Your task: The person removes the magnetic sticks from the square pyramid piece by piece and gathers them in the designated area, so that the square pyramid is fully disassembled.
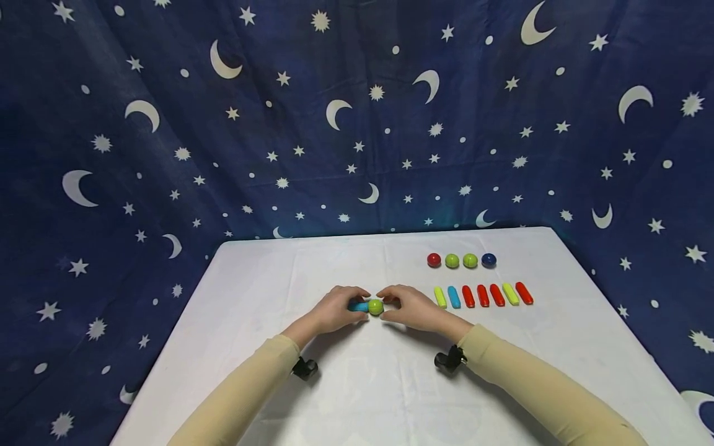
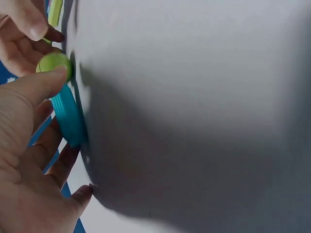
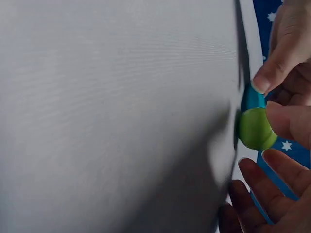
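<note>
Near the middle of the white table, a light-blue toy rod (image 1: pixel 359 306) lies end to end with a green ball (image 1: pixel 376 307). My left hand (image 1: pixel 338 308) holds the rod from the left, thumb on its near side and fingers at its far side. In the left wrist view, the left thumb overlaps the ball (image 2: pixel 54 64). On the ball's right is my right hand (image 1: pixel 414 308), its thumb and fingers spread around that side. The right wrist view has the right thumb overlapping the ball (image 3: pixel 256 129), with the fingertips close by.
Right of the hands lies a row of short rods (image 1: pixel 483 296) in yellow-green, blue and red. Behind them sit a red ball (image 1: pixel 434 260), two green balls (image 1: pixel 452 261) and a dark-blue ball (image 1: pixel 489 260). A star-and-moon cloth (image 1: pixel 357 124) hangs behind the white table (image 1: pixel 279 266).
</note>
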Tool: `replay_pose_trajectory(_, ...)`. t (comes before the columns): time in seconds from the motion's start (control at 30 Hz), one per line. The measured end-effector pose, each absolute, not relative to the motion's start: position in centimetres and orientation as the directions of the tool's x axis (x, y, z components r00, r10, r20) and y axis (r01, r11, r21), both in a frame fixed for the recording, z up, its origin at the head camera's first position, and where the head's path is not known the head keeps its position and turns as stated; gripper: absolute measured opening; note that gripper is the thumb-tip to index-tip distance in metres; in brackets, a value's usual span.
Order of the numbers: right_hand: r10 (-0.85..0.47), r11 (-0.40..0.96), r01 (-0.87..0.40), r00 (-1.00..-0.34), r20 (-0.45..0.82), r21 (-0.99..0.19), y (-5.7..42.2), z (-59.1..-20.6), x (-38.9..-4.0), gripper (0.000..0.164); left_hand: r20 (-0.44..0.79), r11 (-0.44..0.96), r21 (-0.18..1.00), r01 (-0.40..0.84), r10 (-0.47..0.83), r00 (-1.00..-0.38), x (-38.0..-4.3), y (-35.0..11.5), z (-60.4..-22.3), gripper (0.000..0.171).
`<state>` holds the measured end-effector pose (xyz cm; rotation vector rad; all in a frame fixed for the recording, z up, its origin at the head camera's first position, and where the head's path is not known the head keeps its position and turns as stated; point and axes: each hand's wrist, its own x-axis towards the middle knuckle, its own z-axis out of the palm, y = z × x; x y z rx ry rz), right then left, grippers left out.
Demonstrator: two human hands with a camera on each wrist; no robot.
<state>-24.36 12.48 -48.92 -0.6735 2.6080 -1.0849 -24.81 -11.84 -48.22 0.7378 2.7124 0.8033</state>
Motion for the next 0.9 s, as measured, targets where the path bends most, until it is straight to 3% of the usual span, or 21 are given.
replay_pose_trajectory(0.43, -0.480, 0.627, -0.336, -0.877, -0.009, -0.703, 11.5, -49.5, -25.2, 0.035, -0.028, 0.745, 0.516, 0.422, 0.507, -0.861, -25.1, -13.1, -48.4, 0.017)
replay_pose_trajectory(0.9, -0.469, 0.627, -0.304, -0.882, -0.036, -0.717, 11.5, -49.2, -25.1, 0.026, -0.017, 0.759, 0.494, 0.425, 0.497, -0.868, -25.0, -13.0, -48.2, 0.014)
